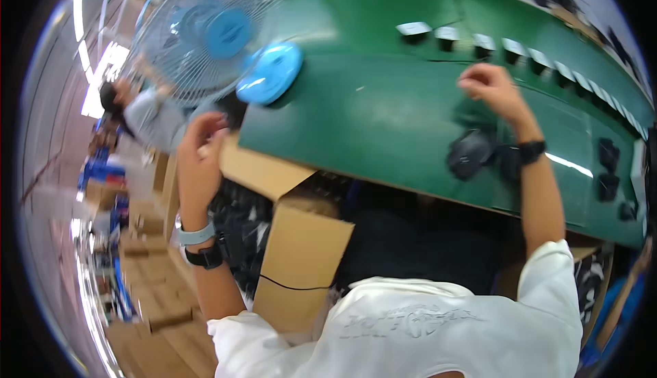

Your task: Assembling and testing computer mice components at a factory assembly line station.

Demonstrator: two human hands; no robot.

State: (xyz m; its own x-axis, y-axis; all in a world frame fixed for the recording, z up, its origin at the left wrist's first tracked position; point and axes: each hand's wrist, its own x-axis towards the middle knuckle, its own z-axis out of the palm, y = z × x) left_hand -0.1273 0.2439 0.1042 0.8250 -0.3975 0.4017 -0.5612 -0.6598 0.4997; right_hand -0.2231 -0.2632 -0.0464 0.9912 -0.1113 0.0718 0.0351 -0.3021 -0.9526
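White cloth shirt [438,323]; left hand [202,145] curves loosely, empty; right hand [494,90] bunches, contents unclear, near lumpy black bundle [469,154] on glossy green counter [356,118].

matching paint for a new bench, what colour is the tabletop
Green, the tabletop showing best in the head view, the only one here.

Stretches left to right as a glossy green table [356,118]. Bears a row of white-topped black pieces [513,51] along the far right, a blurred dark bundle [471,153] toward the near edge, another dark piece [508,164] just beside it, and three black items [608,155] at right.
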